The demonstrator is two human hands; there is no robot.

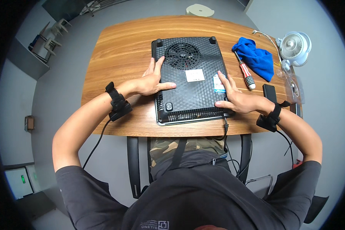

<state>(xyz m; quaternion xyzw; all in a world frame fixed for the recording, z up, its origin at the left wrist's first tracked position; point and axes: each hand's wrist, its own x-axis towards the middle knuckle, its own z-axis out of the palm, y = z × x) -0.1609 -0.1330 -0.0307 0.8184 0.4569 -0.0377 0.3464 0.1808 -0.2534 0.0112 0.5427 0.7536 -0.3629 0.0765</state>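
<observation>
An induction cooker (193, 97) lies upside down on the table, its black textured underside up, with a round fan grille at the far end. My left hand (151, 79) rests against its left edge, fingers spread, the thumb stretched over the underside. On the opposite edge lies my right hand (235, 95), its fingers apart and the thumb pointing inward beside a blue-and-white sticker (219, 83). Both palms sit at the cooker's sides, and some fingertips are hidden. A white label (195, 75) is near the middle. A black power cord (225, 125) leaves the near right corner.
Right of the cooker, a red-and-white-handled screwdriver (247, 76) lies partly against a blue cloth (257, 57). A small white fan (294, 48) stands at the table's right edge. Near my right wrist is a black box-shaped item (269, 92). Beyond the wooden table (119, 42) stands a pale stool (199, 10).
</observation>
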